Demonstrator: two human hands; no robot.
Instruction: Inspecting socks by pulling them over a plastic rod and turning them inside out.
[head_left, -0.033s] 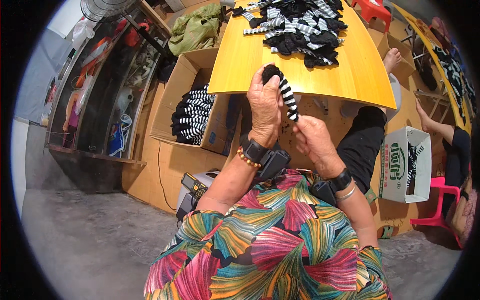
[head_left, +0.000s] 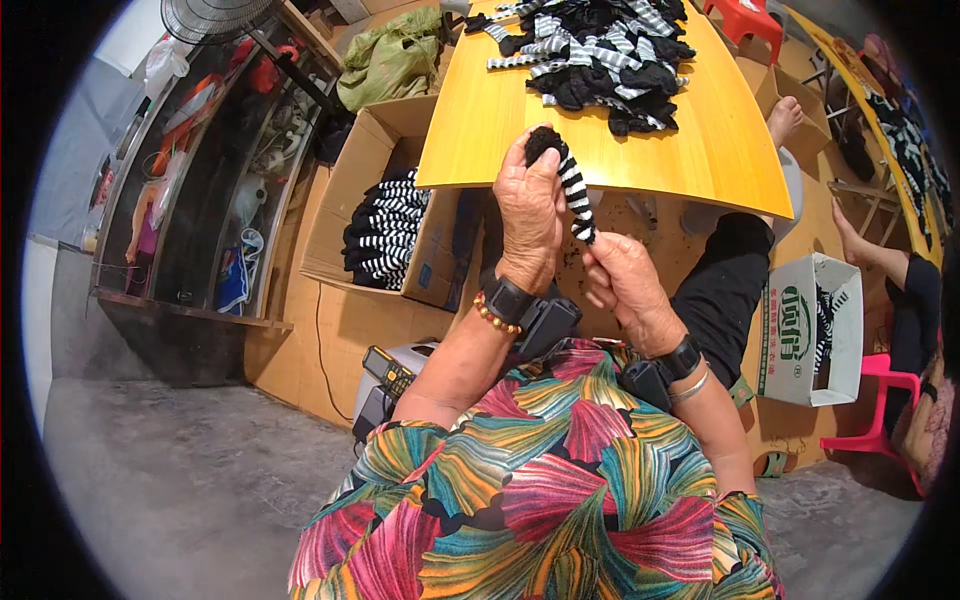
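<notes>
My left hand (head_left: 530,205) is closed around the black, bunched end of a black-and-white striped knitted sock (head_left: 575,190), thumb pressed on top. The sock hangs down toward my right hand (head_left: 630,280), whose thumb and forefinger pinch its lower tip. Both hands are in front of the near edge of the yellow table (head_left: 640,170). On that table, beyond my hands, lies a loose heap of black and grey-white striped socks (head_left: 600,65). What is inside my left palm is hidden.
Left of the table, a cardboard box (head_left: 325,225) holds stacked striped socks (head_left: 385,230). A white carton (head_left: 845,370) with striped pieces stands at the right, near a pink stool (head_left: 880,400) and another person's bare leg (head_left: 875,250). Dark shelves (head_left: 190,200) fill the far left.
</notes>
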